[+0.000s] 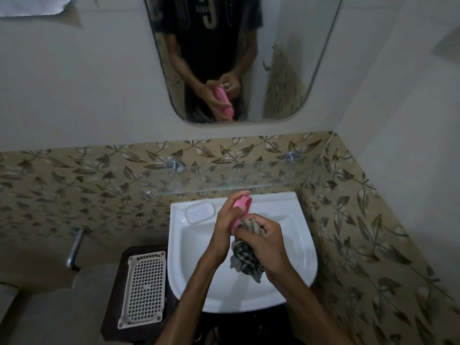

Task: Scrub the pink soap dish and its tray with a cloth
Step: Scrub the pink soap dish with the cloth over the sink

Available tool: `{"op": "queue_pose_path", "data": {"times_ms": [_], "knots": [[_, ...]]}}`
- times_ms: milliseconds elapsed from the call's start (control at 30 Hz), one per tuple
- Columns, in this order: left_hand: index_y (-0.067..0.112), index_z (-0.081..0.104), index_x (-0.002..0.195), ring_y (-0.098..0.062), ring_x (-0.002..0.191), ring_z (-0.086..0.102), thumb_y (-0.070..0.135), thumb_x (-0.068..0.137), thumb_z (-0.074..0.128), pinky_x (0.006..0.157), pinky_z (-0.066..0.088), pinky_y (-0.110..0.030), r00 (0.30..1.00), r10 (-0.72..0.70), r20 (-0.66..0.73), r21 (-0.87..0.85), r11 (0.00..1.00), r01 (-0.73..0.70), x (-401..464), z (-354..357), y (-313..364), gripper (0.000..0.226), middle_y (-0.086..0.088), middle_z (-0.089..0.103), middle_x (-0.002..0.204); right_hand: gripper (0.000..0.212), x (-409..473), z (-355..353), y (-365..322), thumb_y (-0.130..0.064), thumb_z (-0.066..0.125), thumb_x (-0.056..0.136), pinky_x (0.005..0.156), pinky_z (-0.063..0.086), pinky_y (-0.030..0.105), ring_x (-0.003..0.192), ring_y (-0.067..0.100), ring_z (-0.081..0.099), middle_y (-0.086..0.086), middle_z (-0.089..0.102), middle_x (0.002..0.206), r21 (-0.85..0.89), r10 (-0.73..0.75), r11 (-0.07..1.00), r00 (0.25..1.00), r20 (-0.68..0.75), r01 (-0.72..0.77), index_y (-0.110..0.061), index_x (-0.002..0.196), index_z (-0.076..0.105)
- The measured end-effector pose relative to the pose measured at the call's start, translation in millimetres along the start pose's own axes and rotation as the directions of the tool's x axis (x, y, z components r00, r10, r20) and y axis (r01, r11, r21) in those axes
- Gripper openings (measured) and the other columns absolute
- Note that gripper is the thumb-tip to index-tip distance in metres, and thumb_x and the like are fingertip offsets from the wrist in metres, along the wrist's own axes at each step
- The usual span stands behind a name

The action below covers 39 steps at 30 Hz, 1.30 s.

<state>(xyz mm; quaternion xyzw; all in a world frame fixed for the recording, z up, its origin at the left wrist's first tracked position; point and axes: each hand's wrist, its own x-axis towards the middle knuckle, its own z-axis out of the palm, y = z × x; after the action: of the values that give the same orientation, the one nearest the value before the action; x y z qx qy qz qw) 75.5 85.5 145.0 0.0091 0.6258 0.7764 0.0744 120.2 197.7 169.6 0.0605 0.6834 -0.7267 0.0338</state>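
Over the white basin, my left hand [227, 217] grips the pink soap dish [242, 204], tilted on edge with its far end pointing up. My right hand [266, 241] is closed around a bunched grey striped cloth [245, 257] and presses it against the lower end of the dish. The cloth's loose tail hangs down into the bowl. A clear, pale tray [200, 212] lies flat on the back left rim of the basin, apart from both hands. The mirror above repeats the pink dish and both hands.
The white sink [293, 267] is fixed in a corner of leaf-patterned tiles. A glass shelf [224, 179] juts out just above the hands. A white perforated basket [145, 287] rests on a dark stand left of the sink. A metal tap [74, 247] sticks out further left.
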Motion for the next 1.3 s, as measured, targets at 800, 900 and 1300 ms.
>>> {"op": "queue_pose_path", "data": {"times_ms": [800, 900, 1300], "knots": [[-0.005, 0.074, 0.118, -0.031, 0.089, 0.076, 0.037, 0.084, 0.067, 0.073, 0.063, -0.035, 0.956, -0.294, -0.017, -0.348, 0.898, 0.270, 9.3, -1.4, 5.0, 0.054, -0.024, 0.076, 0.114, 0.017, 16.4, -15.7, 2.7, -0.001, 0.078, 0.082, 0.080, 0.065, 0.042, 0.078, 0.016, 0.077, -0.003, 0.080, 0.084, -0.353, -0.103, 0.926, 0.990, 0.097, 0.131, -0.016, 0.088, 0.083], [-0.004, 0.073, 0.120, -0.030, 0.089, 0.075, 0.036, 0.084, 0.066, 0.072, 0.062, -0.034, 0.961, -0.274, -0.041, -0.326, 0.913, 0.246, 9.4, -0.7, 5.6, 0.055, -0.024, 0.076, 0.113, 0.020, 20.3, -15.9, 6.9, -0.003, 0.078, 0.083, 0.078, 0.064, 0.032, 0.077, 0.011, 0.076, -0.007, 0.080, 0.083, -0.411, -0.146, 0.901, 0.989, 0.014, 0.138, -0.020, 0.090, 0.084], [0.003, 0.083, 0.101, -0.031, 0.087, 0.076, 0.045, 0.079, 0.072, 0.079, 0.063, -0.037, 0.966, -0.257, -0.029, -0.365, 0.902, 0.229, 15.9, -4.4, 8.5, 0.049, -0.020, 0.078, 0.105, 0.024, 23.8, -2.4, 7.9, -0.002, 0.078, 0.085, 0.081, 0.062, 0.026, 0.090, 0.012, 0.076, -0.010, 0.080, 0.093, -0.294, -0.295, 0.912, 0.956, 0.013, 0.285, -0.024, 0.094, 0.082]]}}
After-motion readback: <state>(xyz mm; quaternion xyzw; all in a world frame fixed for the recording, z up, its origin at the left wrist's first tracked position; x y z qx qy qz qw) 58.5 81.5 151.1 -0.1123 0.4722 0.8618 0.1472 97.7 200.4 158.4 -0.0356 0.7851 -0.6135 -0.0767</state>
